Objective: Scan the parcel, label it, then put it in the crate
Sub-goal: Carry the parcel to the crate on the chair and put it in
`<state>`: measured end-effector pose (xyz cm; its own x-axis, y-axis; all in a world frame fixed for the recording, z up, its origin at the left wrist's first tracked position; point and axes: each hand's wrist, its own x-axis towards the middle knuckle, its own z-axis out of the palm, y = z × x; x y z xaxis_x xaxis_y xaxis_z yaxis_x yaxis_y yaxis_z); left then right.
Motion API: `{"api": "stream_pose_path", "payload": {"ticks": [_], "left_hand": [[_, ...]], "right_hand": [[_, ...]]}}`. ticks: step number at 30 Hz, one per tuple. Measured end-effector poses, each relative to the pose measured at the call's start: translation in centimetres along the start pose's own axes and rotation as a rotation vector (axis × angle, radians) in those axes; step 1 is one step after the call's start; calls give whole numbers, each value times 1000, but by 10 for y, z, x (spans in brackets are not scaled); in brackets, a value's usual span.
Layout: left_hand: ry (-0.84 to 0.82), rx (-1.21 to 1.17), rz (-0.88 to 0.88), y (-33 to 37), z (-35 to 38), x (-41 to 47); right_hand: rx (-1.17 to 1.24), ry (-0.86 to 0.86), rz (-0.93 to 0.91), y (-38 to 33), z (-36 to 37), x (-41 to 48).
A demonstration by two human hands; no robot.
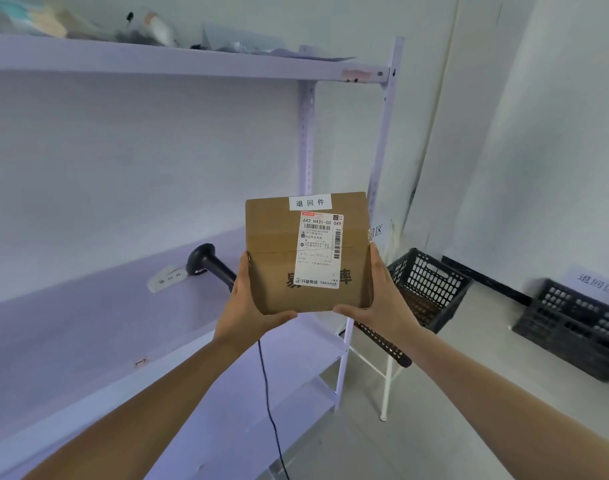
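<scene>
I hold a brown cardboard parcel [275,244] in the air in front of the shelf's right end. My left hand [251,306] grips its lower left side and my right hand [382,299] its lower right side. A white shipping label with barcodes [319,251] covers its face, and a small white sticker with printed characters [310,202] sits near its top edge. A black hand scanner [209,263] lies on the shelf just left of the parcel, its cable hanging down. A black plastic crate [431,282] stands on a white stand behind and right of the parcel.
A pale purple metal shelf unit [123,334] fills the left; a strip of white stickers [168,278] lies on it beside the scanner. Bagged items rest on the top shelf [150,29]. A second black crate [573,327] sits on the floor by the right wall.
</scene>
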<state>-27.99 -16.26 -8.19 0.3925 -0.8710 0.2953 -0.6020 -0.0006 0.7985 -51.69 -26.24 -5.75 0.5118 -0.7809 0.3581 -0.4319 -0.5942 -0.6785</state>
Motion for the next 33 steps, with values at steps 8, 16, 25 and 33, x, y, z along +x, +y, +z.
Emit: {"api": "stream_pose_path", "payload": {"ticks": [8,16,25,33], "left_hand": [[18,19,-45,-16,-25,-14],[7,67,-68,-34,-58,-29],[1,28,-41,-35,-62,-39],[-44,1,-18,-27,-46,-32]], "right_hand": [[76,-29,8,-10,30,5],[87,-42,-11,-31,60,-1],[94,-29,-26,-37,61,-11],[78,7,-34,-27,47,-20]]}}
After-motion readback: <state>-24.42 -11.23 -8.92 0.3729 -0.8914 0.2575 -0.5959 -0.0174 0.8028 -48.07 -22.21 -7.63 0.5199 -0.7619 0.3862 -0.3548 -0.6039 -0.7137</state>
